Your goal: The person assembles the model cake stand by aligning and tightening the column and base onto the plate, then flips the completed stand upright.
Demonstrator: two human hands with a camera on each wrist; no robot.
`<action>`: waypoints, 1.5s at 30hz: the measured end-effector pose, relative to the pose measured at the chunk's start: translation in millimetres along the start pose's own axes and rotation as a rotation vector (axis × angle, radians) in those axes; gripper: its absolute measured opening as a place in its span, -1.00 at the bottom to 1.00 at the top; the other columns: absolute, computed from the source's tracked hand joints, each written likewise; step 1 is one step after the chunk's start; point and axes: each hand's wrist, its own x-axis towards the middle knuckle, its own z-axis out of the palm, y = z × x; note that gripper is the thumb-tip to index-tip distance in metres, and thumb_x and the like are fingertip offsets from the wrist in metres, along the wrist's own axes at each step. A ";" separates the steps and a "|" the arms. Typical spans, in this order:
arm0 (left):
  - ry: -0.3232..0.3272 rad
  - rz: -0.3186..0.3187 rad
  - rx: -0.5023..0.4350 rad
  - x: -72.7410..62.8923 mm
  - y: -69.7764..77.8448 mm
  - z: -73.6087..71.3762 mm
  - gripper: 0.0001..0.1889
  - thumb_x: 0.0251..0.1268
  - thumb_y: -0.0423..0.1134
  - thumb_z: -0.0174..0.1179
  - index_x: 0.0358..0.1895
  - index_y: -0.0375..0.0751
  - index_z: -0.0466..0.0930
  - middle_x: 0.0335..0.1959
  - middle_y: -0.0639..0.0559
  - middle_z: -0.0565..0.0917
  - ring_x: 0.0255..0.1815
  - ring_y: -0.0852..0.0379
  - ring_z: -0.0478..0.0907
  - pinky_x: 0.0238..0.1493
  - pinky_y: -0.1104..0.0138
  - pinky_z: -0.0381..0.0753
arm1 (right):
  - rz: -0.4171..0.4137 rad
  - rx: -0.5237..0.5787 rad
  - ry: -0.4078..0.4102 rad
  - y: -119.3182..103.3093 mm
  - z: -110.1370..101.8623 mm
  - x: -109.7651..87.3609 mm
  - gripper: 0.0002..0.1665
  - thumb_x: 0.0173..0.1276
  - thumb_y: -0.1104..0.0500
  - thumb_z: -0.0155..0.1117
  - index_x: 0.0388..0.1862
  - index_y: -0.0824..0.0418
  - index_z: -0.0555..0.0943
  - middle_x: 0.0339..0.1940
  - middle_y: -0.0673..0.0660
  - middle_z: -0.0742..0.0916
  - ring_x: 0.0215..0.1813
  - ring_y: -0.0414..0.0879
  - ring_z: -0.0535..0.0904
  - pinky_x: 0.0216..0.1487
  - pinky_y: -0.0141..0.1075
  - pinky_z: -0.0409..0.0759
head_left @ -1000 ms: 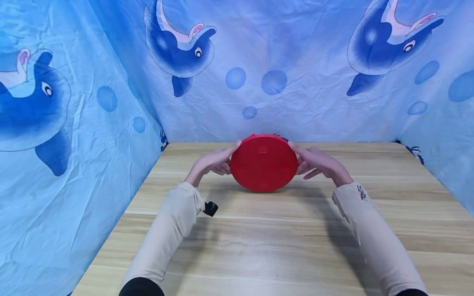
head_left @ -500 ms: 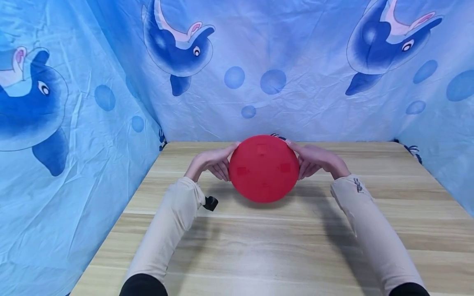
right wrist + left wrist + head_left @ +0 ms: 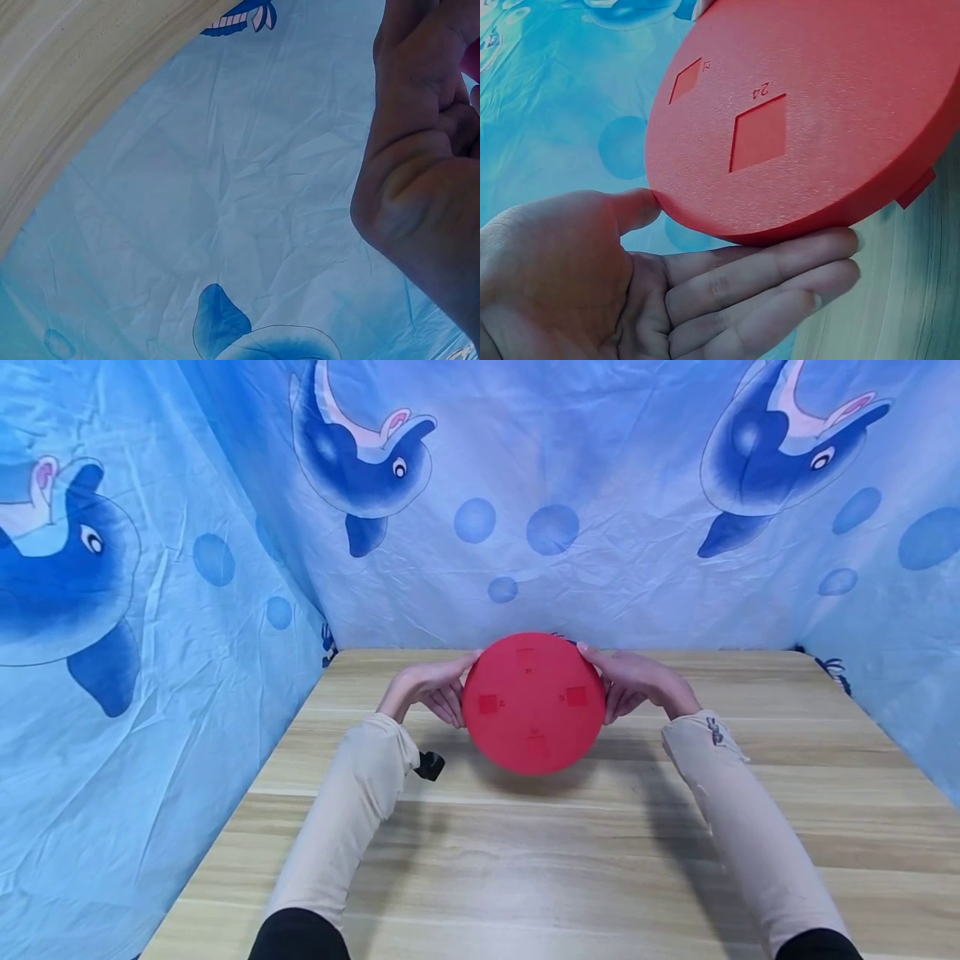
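A red round disc point(image 3: 534, 718) is held tilted over the far middle of the table, its flat side facing me. That side has several square recesses with small numbers by them; one reads 24 in the left wrist view. My left hand point(image 3: 431, 685) grips the disc's left edge, thumb at the upper rim and fingers stretched along the side. My right hand point(image 3: 637, 681) holds the opposite edge in the same way. A small red tab point(image 3: 916, 187) sticks out behind the rim in the left wrist view. The disc's other side is hidden.
The wooden table point(image 3: 525, 860) runs back to a blue curtain point(image 3: 615, 585) printed with dolphins. More curtain hangs along the left and right sides. A small black device point(image 3: 430, 766) sticks out from the left sleeve.
The disc has tipped so its flat side faces me more fully, and its lower edge has come nearer. The fingers of both hands have drawn in against its sides.
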 end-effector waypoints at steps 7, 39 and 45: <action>0.039 0.047 0.043 3.3 -0.3 2.4 -0.01 0.59 0.40 -0.41 -0.16 -0.52 0.74 -0.41 -0.26 0.77 -0.35 -0.10 0.79 -0.29 0.25 0.76 | 0.012 0.020 -0.004 3.6 -2.2 3.7 -0.08 0.63 -0.40 -0.23 -0.07 0.44 0.63 -0.53 0.24 0.76 -0.46 0.05 0.77 -0.29 -0.19 0.75; 0.278 0.174 0.047 24.0 -10.7 12.8 -0.34 0.73 0.01 -0.18 -0.52 -0.34 0.66 -0.65 -0.13 0.70 -0.65 0.12 0.69 -0.48 0.31 0.72 | 0.029 -0.031 0.067 21.4 2.4 27.2 -0.17 0.70 -0.25 -0.18 -0.55 0.24 0.70 -0.64 0.15 0.72 -0.58 -0.11 0.68 -0.57 -0.40 0.38; 0.295 0.183 0.039 26.6 -13.3 13.1 -0.30 0.73 0.04 -0.18 -0.54 -0.34 0.68 -0.65 -0.13 0.69 -0.65 0.12 0.68 -0.48 0.30 0.72 | 0.036 -0.032 0.091 21.2 3.4 30.2 -0.20 0.70 -0.23 -0.15 -0.52 0.24 0.72 -0.62 0.14 0.72 -0.58 -0.11 0.67 -0.55 -0.39 0.42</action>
